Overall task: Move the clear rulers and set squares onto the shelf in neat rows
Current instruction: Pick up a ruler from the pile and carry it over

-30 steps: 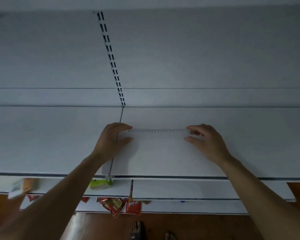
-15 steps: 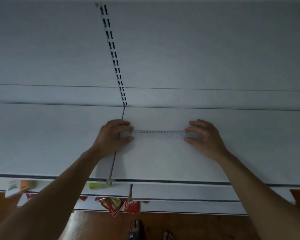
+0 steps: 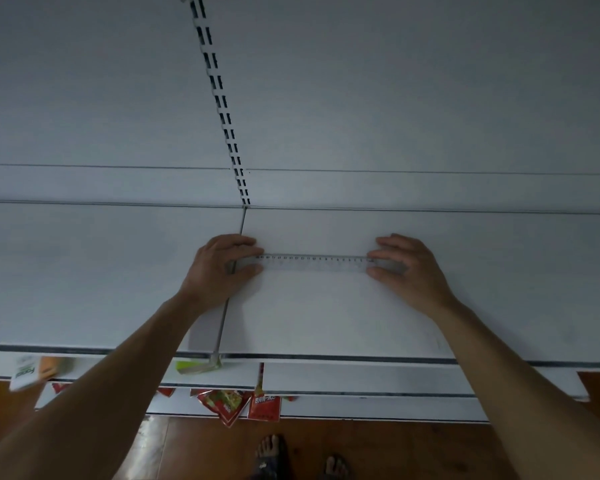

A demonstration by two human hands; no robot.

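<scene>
1. The clear ruler (image 3: pixel 314 263) lay lengthwise across the white shelf (image 3: pixel 84 271), roughly parallel to its front edge and about midway between that edge and the back panel (image 3: pixel 430 98). Its printed scale ran along the far side.
2. The left hand (image 3: pixel 219 268) pinched the ruler's left end, thumb on the near edge and fingers curled over the far edge.
3. The right hand (image 3: pixel 413 271) grasped the right end the same way, thumb on the near side and fingers over the far side.
4. Whether the ruler rested fully on the shelf or was held just off it could not be told.
5. The ruler's left end sat under the left hand, at the seam (image 3: pixel 238 244) between two shelf boards; the rest stretched over the right-hand board.
6. A slotted upright (image 3: pixel 219 95) ran up the back panel from the top of that seam.
7. Both bare forearms reached in from the bottom corners of the view.
8. Below the shelf's front edge a green tag (image 3: pixel 194 366) hung near the seam, and red packets (image 3: pixel 226 401) showed under the lower shelves.
9. A white and orange packet (image 3: pixel 26 370) appeared blurred at the lower left.
10. The person's feet in sandals (image 3: pixel 271 452) stood on a wooden floor (image 3: pixel 413 448).
</scene>
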